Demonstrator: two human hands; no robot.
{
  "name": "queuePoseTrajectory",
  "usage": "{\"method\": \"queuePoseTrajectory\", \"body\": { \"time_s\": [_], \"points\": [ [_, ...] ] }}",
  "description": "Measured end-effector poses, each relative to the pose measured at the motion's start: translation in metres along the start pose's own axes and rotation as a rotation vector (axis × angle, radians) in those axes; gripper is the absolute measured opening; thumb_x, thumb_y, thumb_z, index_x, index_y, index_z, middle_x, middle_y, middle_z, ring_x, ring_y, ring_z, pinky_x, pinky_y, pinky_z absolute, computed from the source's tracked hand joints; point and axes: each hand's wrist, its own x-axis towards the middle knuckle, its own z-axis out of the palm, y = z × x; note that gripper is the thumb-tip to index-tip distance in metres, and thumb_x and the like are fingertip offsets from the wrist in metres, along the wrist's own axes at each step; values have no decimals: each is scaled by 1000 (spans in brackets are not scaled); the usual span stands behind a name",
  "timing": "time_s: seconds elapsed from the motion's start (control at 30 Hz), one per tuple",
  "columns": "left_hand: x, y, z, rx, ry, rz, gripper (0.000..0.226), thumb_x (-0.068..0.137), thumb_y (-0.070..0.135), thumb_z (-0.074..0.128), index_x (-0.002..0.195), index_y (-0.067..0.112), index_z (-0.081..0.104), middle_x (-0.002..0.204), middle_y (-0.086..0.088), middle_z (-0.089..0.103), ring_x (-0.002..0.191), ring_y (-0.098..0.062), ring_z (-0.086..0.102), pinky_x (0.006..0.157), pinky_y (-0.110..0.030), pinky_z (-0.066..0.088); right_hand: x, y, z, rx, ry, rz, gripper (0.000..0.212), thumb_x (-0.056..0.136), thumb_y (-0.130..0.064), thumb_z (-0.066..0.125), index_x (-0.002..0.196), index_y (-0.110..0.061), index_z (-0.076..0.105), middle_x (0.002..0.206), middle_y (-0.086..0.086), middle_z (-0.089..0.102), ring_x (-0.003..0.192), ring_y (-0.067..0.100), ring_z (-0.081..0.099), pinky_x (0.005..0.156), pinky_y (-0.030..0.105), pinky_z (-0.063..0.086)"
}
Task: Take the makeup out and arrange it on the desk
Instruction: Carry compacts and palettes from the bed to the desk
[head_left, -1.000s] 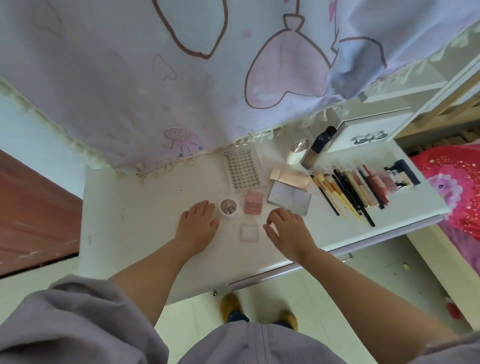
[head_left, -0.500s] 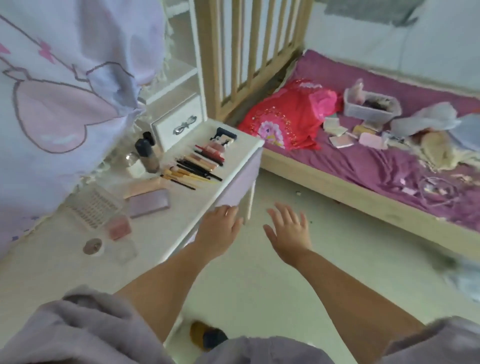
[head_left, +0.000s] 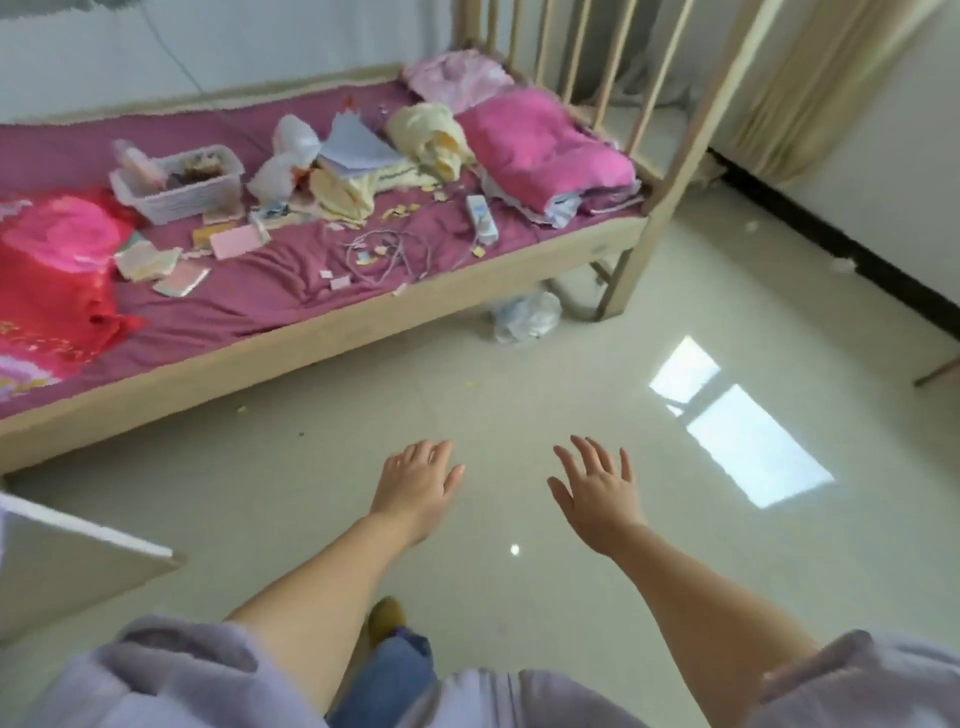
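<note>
Head view: both hands — left, right — spread, holding nothing, over floor beside cluttered bed

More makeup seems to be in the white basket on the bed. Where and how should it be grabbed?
Judging by its shape, grip the white basket by the rims of its two short ends, one hand each. It sits upright on the bed, open top up. Come from the near bed edge; the left hand and right hand are both free.
</note>
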Motion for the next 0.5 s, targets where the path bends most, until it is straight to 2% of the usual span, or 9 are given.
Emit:
{"method": "queuePoseTrajectory", "body": {
  "time_s": [0.07,0.17,0.27,0.37,0.5],
  "points": [
    [33,40,5,28,-56,90,71,86,54,4,141,20,32,142,-3,41,131,-22,36,104,-33,28,-6,38,3,58,-9,107,116,57,-69,-43,150,-27,14,159,0,11,147,18,3,117,49,-3],
    [82,94,13,73,-111,223,79,80,55,1,143,20,31,143,-3,40,131,-21,36,106,-32,27,-9,81,5,165,-35,240,78,86,-64,-9,151,-26,13,159,0,8,147,18,0,118,47,-5],
    [136,148,22,102,-139,349,88,73,59,-5,140,20,37,139,-3,45,127,-22,40,104,-34,28,1,131,6,215,-55,373,73,88,-60,-5,151,-27,12,160,-1,7,147,18,0,117,47,-5],
    [194,205,28,134,-168,475,96,64,59,-10,137,20,39,135,-3,48,125,-22,42,102,-33,30,22,191,4,243,-45,504,57,99,-50,13,151,-27,12,160,-1,7,147,17,2,117,48,-4],
    [272,283,25,199,-217,626,95,64,59,-12,137,23,37,134,0,47,125,-19,41,102,-31,29,49,268,-16,283,-17,660,62,95,-54,5,150,-28,14,159,-2,9,147,16,5,117,47,-2]
  ]
}}
